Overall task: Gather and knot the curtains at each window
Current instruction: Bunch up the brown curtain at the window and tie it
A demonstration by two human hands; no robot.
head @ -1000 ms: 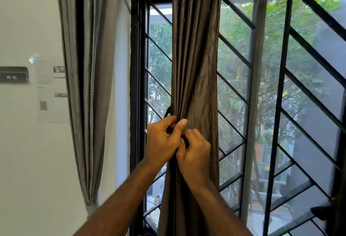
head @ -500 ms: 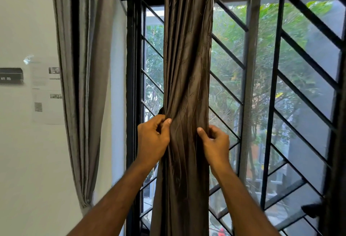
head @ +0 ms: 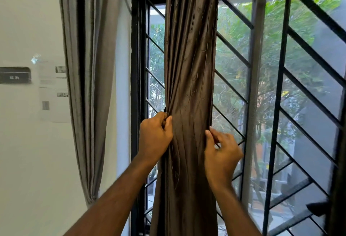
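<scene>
From my seat, the grey curtain [head: 88, 86] at far left hangs gathered against the wall, and beside it my left hand [head: 155, 136] pinches the left edge of the brown curtain [head: 189, 86], which hangs bunched before the window grille [head: 280, 104]. My right hand [head: 221, 153] grips its right edge with curled fingers. I judge the slick fabric could slip from either pinch and fan open, or snag a bar behind.
</scene>
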